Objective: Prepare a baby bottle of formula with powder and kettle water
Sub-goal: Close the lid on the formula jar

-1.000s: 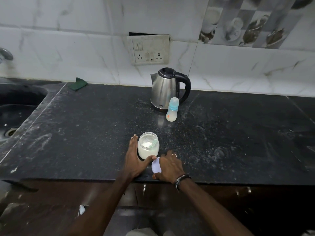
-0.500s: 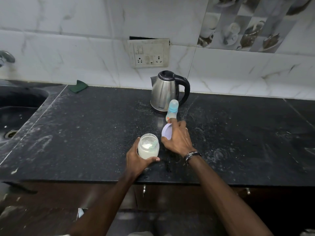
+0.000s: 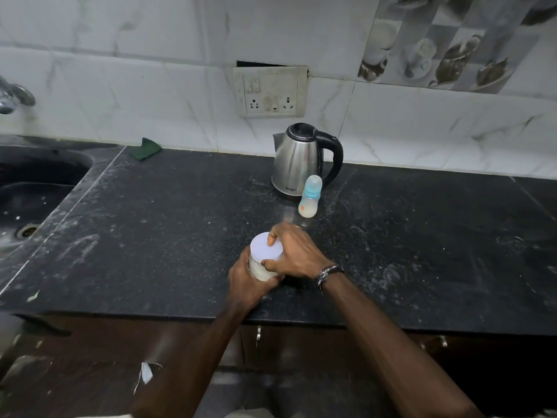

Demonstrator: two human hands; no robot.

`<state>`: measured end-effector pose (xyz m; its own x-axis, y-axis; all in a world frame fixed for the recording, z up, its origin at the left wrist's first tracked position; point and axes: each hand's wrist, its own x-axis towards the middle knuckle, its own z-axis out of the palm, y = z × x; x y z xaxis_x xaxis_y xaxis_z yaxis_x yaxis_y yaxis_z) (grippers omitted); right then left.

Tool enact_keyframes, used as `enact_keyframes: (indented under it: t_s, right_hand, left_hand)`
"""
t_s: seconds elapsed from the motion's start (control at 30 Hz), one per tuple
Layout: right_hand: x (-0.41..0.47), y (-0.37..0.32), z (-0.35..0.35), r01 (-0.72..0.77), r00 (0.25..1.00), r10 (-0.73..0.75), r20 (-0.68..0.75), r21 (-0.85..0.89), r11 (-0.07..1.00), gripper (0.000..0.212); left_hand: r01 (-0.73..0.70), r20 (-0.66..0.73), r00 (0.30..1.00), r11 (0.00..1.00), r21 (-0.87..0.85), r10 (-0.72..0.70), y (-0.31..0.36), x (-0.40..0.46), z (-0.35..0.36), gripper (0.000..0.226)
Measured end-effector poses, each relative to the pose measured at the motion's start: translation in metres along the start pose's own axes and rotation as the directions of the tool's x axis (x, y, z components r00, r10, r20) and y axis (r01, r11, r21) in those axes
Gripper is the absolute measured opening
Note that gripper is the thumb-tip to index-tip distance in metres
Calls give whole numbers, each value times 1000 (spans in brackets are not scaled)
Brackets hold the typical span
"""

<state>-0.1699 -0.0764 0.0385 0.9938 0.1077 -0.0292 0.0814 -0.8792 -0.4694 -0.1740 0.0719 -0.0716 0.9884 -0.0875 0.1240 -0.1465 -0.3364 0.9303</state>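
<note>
While the jar (image 3: 261, 268) at the tabletop's (image 3: 150, 221) six o'clock edge is gripped by the left hand (image 3: 247, 280), the lid (image 3: 265, 247), pinched by the right hand (image 3: 294, 251), is best seated level, then twisted. The bottle (image 3: 309, 197) is left at twelve o'clock.

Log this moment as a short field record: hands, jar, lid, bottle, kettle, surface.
left hand: grips the side of the powder jar
right hand: holds the white lid on top of the jar
jar: upright near the front edge of the counter
baby bottle: upright, capped, beside the kettle
kettle: lid closed, handle to the right, near the wall
counter: black stone, dusted with white specks
</note>
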Motion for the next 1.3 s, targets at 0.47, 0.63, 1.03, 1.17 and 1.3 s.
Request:
enact_keyframes:
  t_s: [0.47,0.63,1.03,1.17,1.3]
  right_hand:
    - [13,-35,-28,168,954,-51,297,-384,908,70]
    - [14,-43,-13,44,997,-8,80,-455,889,57]
    - [36,-49,-18,-158,982,189,-7,-580,800,56]
    - [36,-39,-40,4,972,118,204,-515,857,63]
    - [37,-42,-28,176,918,38,394,-493,852,77]
  left_hand:
    - [69,26,997,998,-6,-69,-2,-1,3,101]
    - [49,20,999,999,4,-49,0,0,3,86]
    - [5,77,997,1000,2,-5,19,1,0,88]
    - [29,15,999,1000,-7,-29,3,-2,-2,95]
    - [75,44,996,997,15,-76,0,0,1,99]
